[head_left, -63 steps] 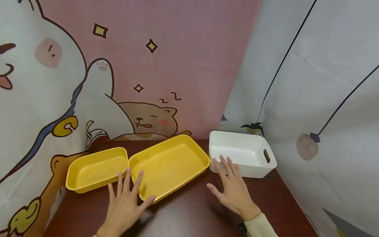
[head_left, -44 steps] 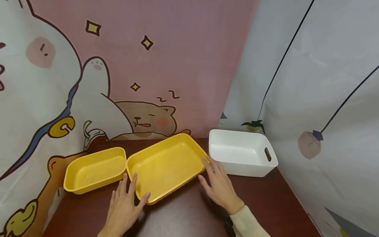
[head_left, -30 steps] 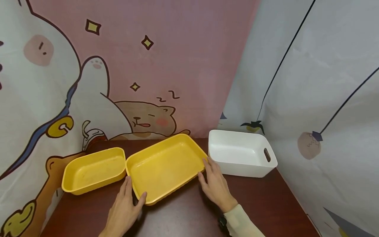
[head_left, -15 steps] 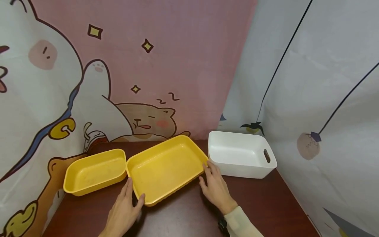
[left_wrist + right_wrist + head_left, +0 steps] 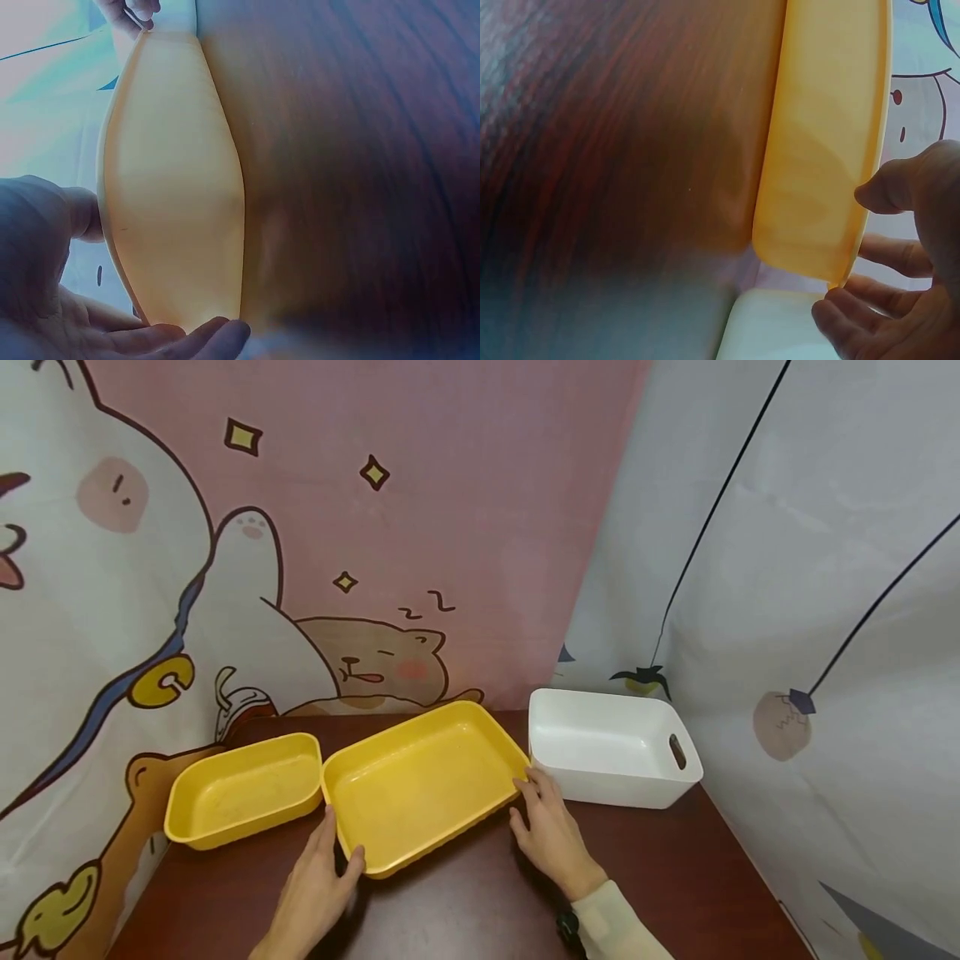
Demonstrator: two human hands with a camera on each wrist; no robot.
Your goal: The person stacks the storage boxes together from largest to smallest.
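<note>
In the head view a large shallow yellow tray (image 5: 427, 785) lies slanted on the dark table. My left hand (image 5: 311, 889) holds its near left corner, thumb at the front rim and fingers along the left side. The left wrist view shows that thumb (image 5: 84, 215) against the rim. My right hand (image 5: 553, 839) grips the tray's right corner. In the right wrist view its thumb (image 5: 885, 187) touches the rim and the other fingers reach round the corner. The tray's underside is hidden.
A smaller yellow tray (image 5: 243, 789) stands left, close against the large one. A white bin (image 5: 611, 739) with a handle hole stands right, beside my right hand. Printed cloth walls (image 5: 487, 527) rise behind and at the sides of the brown table (image 5: 450, 914).
My right hand has come left from in front of the white bin onto the tray's corner. My left hand has drawn in round the near left corner. The tray has hardly moved.
</note>
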